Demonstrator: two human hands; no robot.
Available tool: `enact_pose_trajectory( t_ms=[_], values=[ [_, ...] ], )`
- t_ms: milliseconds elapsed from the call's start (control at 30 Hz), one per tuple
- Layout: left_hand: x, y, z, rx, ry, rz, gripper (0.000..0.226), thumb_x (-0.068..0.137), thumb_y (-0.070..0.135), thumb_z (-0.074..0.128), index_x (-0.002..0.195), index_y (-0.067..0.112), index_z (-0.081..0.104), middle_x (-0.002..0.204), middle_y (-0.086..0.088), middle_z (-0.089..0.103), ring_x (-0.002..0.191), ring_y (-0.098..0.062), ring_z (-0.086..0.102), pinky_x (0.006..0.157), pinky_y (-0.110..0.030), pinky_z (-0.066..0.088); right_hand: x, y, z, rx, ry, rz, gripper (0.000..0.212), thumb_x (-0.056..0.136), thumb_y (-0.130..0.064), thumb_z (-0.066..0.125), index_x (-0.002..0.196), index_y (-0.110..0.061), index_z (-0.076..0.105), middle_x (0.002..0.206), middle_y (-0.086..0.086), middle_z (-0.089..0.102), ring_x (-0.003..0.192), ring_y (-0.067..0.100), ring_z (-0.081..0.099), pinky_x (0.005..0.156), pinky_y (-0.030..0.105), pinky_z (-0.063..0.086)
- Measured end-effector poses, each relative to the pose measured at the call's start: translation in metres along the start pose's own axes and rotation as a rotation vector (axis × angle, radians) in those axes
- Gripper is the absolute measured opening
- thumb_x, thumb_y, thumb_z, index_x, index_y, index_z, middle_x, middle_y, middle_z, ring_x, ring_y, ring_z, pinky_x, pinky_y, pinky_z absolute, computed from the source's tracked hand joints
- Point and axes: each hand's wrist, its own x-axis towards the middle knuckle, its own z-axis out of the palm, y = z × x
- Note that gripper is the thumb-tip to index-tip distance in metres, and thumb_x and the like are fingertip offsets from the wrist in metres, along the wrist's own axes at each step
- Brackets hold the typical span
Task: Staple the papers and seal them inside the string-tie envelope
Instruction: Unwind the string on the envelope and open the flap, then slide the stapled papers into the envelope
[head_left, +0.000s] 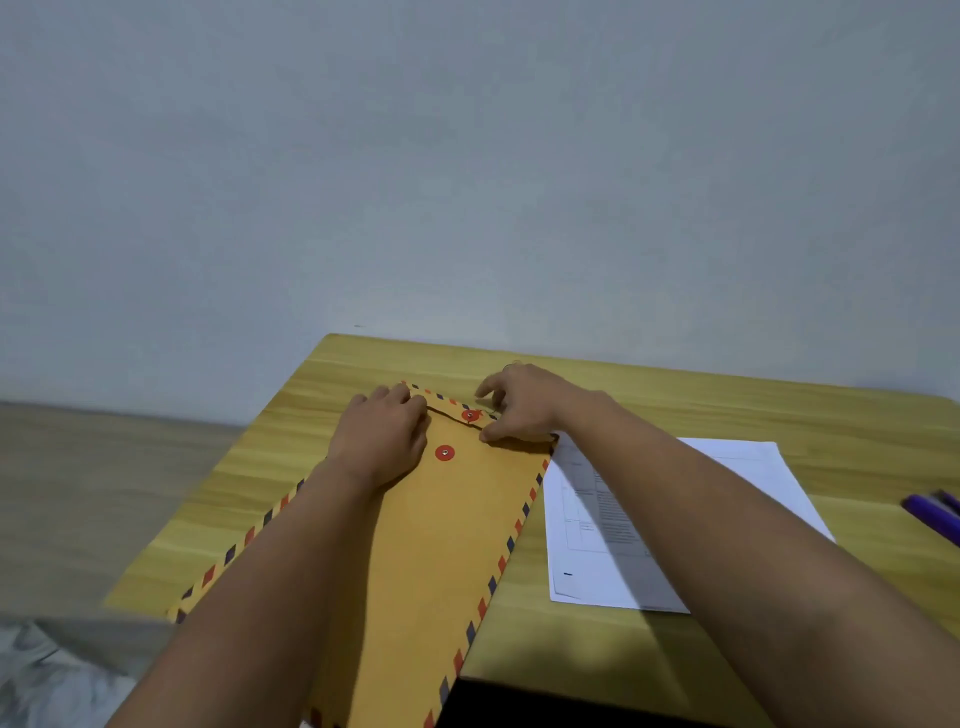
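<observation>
A long brown string-tie envelope (447, 551) with a red-and-blue striped border lies lengthwise on the yellow wooden table (649, 395). Its flap at the far end is folded down, with a red button on the flap (470, 415) and a second red button (444, 453) on the body. My left hand (382, 436) lies flat on the envelope's far left corner, pressing it down. My right hand (519, 402) is at the flap's right side, thumb and fingers curled and pinching near the flap button, where a thin string shows. The white printed papers (670, 525) lie to the right, outside the envelope.
A purple object (932, 514), likely the stapler, sits at the table's right edge. The table's left edge drops to a pale floor, and a plain grey wall stands behind. The near table edge is dark below the papers.
</observation>
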Motion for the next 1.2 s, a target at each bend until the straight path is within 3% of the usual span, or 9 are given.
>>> enact_pose_trajectory(
  t_ms=[133,233,333,467,633,767,1000,1133,1200],
  values=[
    [-0.003,0.021,-0.006,-0.016,-0.117,0.001,0.041,0.099,0.041,0.040,0.137,0.031,0.052,0.138,0.001,0.054,0.125,-0.025,0.050,0.106,-0.047,0.038,-0.017,0.002,0.015,-0.047,0.191,0.060,0.012,0.090,-0.023,0.060,0.092,-0.022,0.073,0.095,0.001,0.068,0.092,0.027,0.064,0.072,0.036,0.054],
    [-0.006,0.046,-0.022,0.105,-0.075,-0.018,0.036,0.096,0.040,0.046,0.128,0.030,0.059,0.130,0.001,0.058,0.123,-0.025,0.051,0.107,-0.050,0.029,-0.035,0.006,0.022,0.236,0.306,0.238,0.019,0.080,-0.003,0.055,0.065,-0.015,0.056,0.071,0.006,0.056,0.072,0.031,0.054,0.061,0.033,0.041],
    [-0.005,0.077,-0.039,-0.136,-0.080,-0.228,0.049,0.091,0.056,0.041,0.126,0.029,0.061,0.132,-0.002,0.058,0.123,-0.028,0.050,0.103,-0.053,0.031,-0.057,0.016,0.018,0.585,0.360,0.370,0.019,0.084,0.001,0.060,0.090,-0.003,0.078,0.090,0.013,0.075,0.084,0.033,0.070,0.064,0.031,0.051],
    [-0.007,0.108,-0.056,-0.476,-0.291,-0.451,0.089,0.072,0.088,0.046,0.142,0.032,0.048,0.148,-0.005,0.044,0.137,-0.032,0.038,0.108,-0.056,0.028,-0.089,0.021,0.015,0.973,0.346,0.410,0.024,0.092,0.006,0.063,0.109,-0.011,0.068,0.103,0.016,0.073,0.085,0.032,0.070,0.064,0.037,0.059],
    [-0.005,0.126,-0.060,-0.615,-0.398,-0.502,0.101,0.061,0.080,0.065,0.147,0.035,0.039,0.152,-0.008,0.035,0.142,-0.036,0.031,0.109,-0.054,0.030,-0.113,0.026,0.025,1.123,0.317,0.382,0.047,0.092,0.008,0.062,0.131,-0.017,0.057,0.116,0.019,0.072,0.101,0.040,0.076,0.079,0.048,0.063],
    [-0.005,0.131,-0.069,-0.807,-0.442,-0.458,0.111,0.049,0.064,0.072,0.150,0.031,0.035,0.151,-0.013,0.034,0.136,-0.039,0.036,0.110,-0.053,0.038,-0.128,0.025,0.033,1.184,0.332,0.329,0.047,0.092,0.005,0.062,0.129,-0.023,0.058,0.116,0.017,0.073,0.095,0.034,0.076,0.074,0.044,0.064],
    [-0.009,0.126,-0.057,-0.867,-0.298,-0.424,0.080,0.076,0.039,0.076,0.144,0.024,0.038,0.138,-0.013,0.047,0.118,-0.033,0.053,0.099,-0.048,0.050,-0.134,0.022,0.037,1.126,0.419,0.356,0.045,0.092,-0.001,0.064,0.129,-0.023,0.055,0.118,0.014,0.070,0.088,0.026,0.072,0.064,0.033,0.059],
    [-0.017,0.134,-0.057,-0.609,-0.194,-0.324,0.042,0.083,0.037,0.066,0.116,0.029,0.042,0.097,0.001,0.063,0.086,-0.021,0.062,0.075,-0.042,0.056,-0.140,0.030,0.032,0.835,0.440,0.404,0.042,0.093,-0.008,0.065,0.130,-0.021,0.050,0.110,0.008,0.067,0.079,0.024,0.069,0.056,0.029,0.054],
    [-0.019,0.139,-0.055,-0.468,-0.192,-0.263,0.029,0.083,0.031,0.061,0.105,0.032,0.042,0.091,0.006,0.062,0.080,-0.019,0.062,0.067,-0.038,0.053,-0.149,0.049,0.020,0.525,0.405,0.447,0.043,0.093,-0.021,0.067,0.132,-0.019,0.051,0.116,0.005,0.066,0.097,0.027,0.068,0.070,0.031,0.052]
  ],
)
